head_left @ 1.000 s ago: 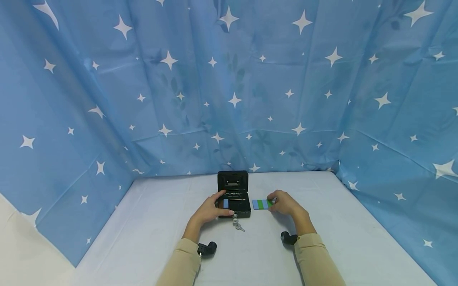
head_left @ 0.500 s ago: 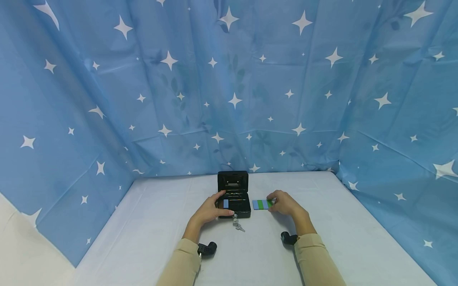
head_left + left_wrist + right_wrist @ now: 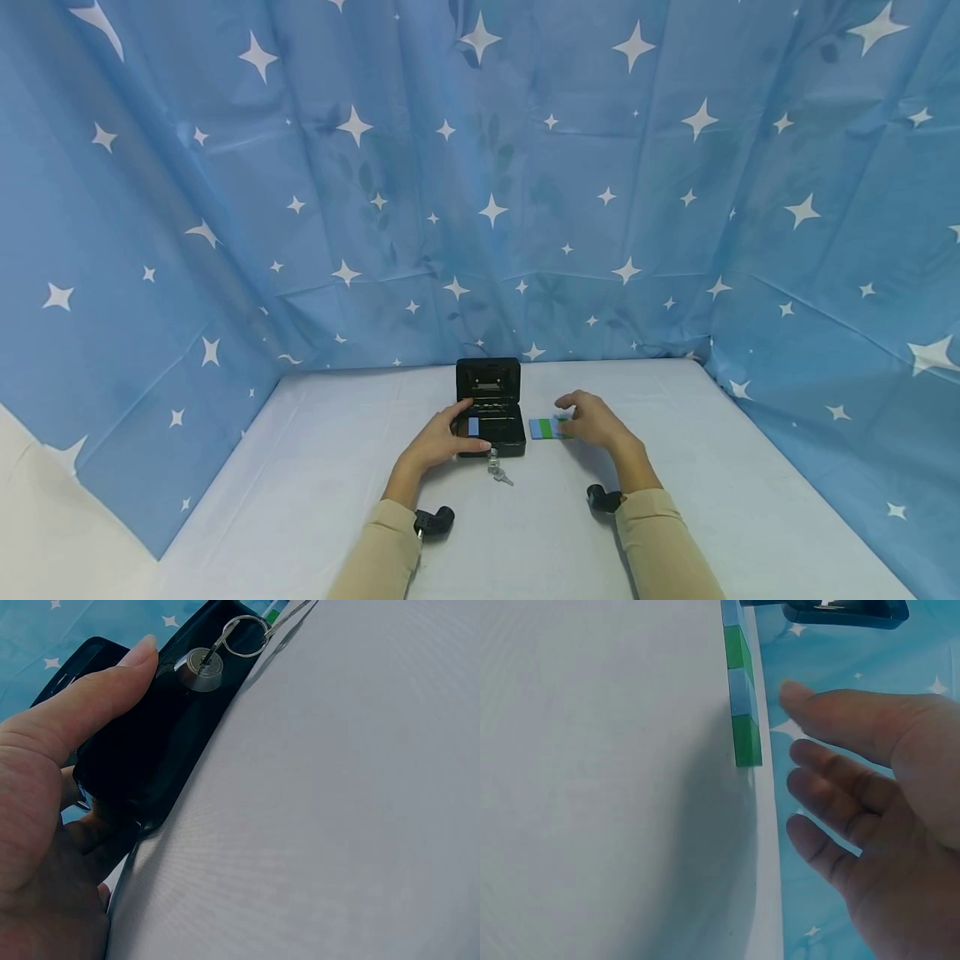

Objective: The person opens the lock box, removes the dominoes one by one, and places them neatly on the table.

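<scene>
A small black cash box (image 3: 510, 433) stands with its lid (image 3: 487, 380) raised. At its left end my left hand (image 3: 437, 442) holds it, thumb along the front rim and fingers toward the back. Inside, on the left, lies a blue block (image 3: 473, 427). A key (image 3: 219, 646) sits in the front lock, and another hangs from its ring (image 3: 246, 636). To the right of the box, blue and green blocks (image 3: 545, 428) form an alternating row. My right hand (image 3: 596, 421) hovers over the row's right end, fingers spread and holding nothing; the right wrist view shows them apart from the end green block (image 3: 746, 742).
A white cloth covers the table (image 3: 525, 542). Blue curtains (image 3: 480, 233) with white stars hang behind it and along both sides. The hanging key (image 3: 503, 477) reaches over the cloth in front of the box.
My right hand has let go of the right end of the block row and risen slightly, its fingers spreading. The left hand, box and blocks stay where they were.
</scene>
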The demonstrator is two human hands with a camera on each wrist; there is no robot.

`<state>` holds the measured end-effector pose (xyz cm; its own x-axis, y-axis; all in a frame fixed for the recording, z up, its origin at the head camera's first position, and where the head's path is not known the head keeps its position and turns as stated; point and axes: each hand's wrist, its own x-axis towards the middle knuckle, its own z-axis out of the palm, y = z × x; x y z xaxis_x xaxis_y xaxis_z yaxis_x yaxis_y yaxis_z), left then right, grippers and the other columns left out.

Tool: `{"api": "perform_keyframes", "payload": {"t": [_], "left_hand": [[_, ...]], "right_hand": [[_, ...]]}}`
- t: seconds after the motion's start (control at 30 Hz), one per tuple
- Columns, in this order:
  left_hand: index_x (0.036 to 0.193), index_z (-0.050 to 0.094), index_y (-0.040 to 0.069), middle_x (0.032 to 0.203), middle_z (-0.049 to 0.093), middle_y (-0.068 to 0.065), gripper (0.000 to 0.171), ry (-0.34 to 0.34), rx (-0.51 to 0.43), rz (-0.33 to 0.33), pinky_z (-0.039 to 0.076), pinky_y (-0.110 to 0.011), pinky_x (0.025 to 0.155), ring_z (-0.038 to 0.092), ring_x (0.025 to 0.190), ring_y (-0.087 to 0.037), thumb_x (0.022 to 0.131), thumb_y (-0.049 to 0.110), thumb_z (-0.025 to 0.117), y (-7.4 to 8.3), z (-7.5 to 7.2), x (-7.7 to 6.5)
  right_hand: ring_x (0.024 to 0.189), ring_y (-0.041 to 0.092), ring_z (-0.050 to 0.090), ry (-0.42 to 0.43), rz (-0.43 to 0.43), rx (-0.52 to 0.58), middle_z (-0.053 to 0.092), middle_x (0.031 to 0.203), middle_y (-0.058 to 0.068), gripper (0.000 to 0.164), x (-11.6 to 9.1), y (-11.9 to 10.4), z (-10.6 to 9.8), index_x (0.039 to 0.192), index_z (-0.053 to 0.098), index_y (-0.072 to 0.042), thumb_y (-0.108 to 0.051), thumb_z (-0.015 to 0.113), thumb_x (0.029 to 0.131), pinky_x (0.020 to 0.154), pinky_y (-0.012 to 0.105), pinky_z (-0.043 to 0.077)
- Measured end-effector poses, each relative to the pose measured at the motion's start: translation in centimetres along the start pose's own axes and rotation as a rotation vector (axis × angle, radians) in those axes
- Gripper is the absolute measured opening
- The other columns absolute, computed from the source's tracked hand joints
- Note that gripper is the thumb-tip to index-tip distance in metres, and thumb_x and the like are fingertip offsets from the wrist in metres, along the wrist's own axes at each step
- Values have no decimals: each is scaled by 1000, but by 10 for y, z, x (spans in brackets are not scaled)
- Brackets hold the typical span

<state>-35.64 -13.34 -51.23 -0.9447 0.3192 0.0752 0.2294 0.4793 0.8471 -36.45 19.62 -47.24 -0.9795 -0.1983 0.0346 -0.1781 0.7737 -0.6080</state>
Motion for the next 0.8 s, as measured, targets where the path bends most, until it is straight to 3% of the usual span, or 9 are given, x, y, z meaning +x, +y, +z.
{"api": "perform_keyframes", "payload": {"t": [0.63, 0.8], "left_hand": [[161, 41, 26, 167, 37, -15, 101, 1, 0, 7, 30, -64, 122, 28, 156, -41, 76, 52, 90, -1, 0, 0], [161, 42, 26, 166, 37, -15, 101, 0, -3, 7, 30, -63, 122, 29, 156, -41, 76, 51, 91, 0, 0, 0]], "right_hand": [[94, 22, 58, 67, -97, 44, 68, 129, 20, 48, 1, -15, 3, 138, 64, -1, -14, 78, 94, 72, 34, 49], [98, 22, 60, 72, -113, 35, 67, 130, 20, 47, 2, -18, 3, 138, 65, -4, -15, 78, 94, 77, 35, 51]]}}
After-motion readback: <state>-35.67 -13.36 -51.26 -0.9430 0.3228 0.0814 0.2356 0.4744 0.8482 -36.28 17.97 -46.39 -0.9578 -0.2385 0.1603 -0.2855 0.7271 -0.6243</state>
